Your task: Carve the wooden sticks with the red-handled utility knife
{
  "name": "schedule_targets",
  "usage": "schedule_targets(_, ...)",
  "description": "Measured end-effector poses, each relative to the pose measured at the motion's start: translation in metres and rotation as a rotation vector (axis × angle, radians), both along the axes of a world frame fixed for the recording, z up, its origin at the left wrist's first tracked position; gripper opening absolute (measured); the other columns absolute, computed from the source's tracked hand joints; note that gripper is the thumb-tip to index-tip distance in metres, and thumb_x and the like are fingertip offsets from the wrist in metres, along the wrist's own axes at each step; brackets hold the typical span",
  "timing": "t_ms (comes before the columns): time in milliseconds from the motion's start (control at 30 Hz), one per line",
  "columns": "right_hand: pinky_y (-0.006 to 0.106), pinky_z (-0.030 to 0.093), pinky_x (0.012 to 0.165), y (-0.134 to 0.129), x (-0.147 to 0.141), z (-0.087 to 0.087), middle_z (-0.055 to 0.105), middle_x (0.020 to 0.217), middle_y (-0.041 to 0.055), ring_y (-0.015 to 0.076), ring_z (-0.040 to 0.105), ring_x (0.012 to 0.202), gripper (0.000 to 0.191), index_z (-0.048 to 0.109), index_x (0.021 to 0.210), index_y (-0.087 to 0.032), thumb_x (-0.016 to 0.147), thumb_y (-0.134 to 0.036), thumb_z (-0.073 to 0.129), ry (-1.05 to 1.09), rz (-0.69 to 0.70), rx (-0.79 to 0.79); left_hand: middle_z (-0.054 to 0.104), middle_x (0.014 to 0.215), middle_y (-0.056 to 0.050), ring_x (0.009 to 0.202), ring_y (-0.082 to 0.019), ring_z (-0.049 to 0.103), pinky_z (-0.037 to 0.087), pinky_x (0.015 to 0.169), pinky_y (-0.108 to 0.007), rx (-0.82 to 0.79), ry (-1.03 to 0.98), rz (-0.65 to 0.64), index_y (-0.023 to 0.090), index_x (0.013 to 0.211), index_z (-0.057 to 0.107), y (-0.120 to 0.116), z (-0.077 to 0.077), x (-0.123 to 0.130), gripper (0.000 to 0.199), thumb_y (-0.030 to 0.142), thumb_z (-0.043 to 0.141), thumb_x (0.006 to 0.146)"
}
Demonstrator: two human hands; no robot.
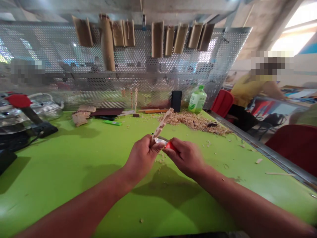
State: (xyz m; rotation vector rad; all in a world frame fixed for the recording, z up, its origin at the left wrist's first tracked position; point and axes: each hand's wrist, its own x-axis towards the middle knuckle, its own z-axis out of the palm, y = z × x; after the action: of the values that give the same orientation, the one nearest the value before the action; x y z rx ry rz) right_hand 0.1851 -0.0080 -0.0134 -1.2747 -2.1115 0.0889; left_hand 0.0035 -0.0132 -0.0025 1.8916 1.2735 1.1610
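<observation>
A notched strip of pale wood (162, 123) was tilted upward above a green worktable (74, 158), its lower end closed in the person's left hand (142, 157). The right hand (184, 158) gripped a red-handled knife (170, 145) in a narrow pinch close against the strip, with most of the blade hidden by the hands. A heap of wood shavings (190, 121) lay on the table just beyond them, and loose chips were scattered nearby. Further back stood 2 slim carved sticks (135, 102), a black phone (176, 100) and a plastic bottle (197, 99) with a green cap, while a green lighter (112, 123) lay to the left. Split bamboo sections (157, 39) hung from a perforated metal panel (61, 53). A co-worker in a yellow shirt (250, 92) was at right, beyond a red chair (222, 103).
</observation>
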Motion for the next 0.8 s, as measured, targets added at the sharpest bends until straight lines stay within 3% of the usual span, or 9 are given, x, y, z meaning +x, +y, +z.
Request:
schedule_targets(667, 0.03, 0.012, 0.053, 0.0006, -0.0007, 0.0001, 0.055, 0.058, 0.0031, 0.0136, 0.044, 0.052, 0.046, 0.057, 0.075, -0.02, 0.095, -0.057, 0.04, -0.254, -0.184, 0.263, 0.042, 0.059, 0.005, 0.052, -0.008, 0.034, 0.026, 0.047, -0.022, -0.161, -0.135, -0.027, 0.017, 0.074, 0.05, 0.0029, 0.0007, 0.0032, 0.043, 0.059, 0.055, 0.084)
schedule_targets(800, 0.029, 0.014, 0.053, 0.0026, 0.0004, 0.0004, 0.058, 0.06, 0.0041, 0.0142, 0.047, 0.054, 0.045, 0.058, 0.076, -0.019, 0.094, -0.057, 0.041, -0.25, -0.186, 0.286, 0.033, 0.054, 0.009, 0.043, -0.006, 0.026, 0.022, 0.04, -0.021, -0.334, -0.311, -0.122, 0.019, 0.08, 0.05, 0.0036, -0.0007, 0.0032, 0.043, 0.061, 0.057, 0.082)
